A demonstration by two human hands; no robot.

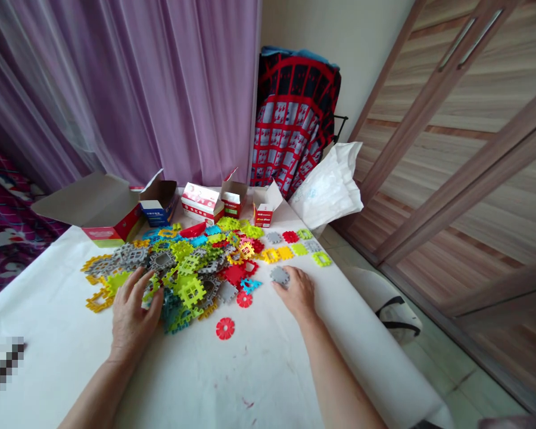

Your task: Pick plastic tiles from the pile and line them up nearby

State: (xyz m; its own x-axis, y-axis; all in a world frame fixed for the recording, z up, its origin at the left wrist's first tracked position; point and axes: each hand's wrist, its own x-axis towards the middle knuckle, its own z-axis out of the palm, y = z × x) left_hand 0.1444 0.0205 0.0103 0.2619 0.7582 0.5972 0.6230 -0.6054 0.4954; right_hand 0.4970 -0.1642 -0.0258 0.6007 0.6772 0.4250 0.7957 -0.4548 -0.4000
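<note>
Resting right hand (297,292) on notched gray tile (279,275); both grips apart, left hand (134,313) at multicolored pile (192,268).

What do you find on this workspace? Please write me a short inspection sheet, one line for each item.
surface: white-covered table, with small pink marks near the front edge.
things: heap of multicoloured plastic interlocking tiles.
grips: left hand rests on the heap's near edge; right hand has its fingers on a grey square tile.
clutter: opened cardboard boxes behind the heap; a red round tile lies apart.
cables: nothing seen.
surroundings: purple curtain, red-patterned cloth, white plastic bag, wood-patterned sliding doors.
</note>
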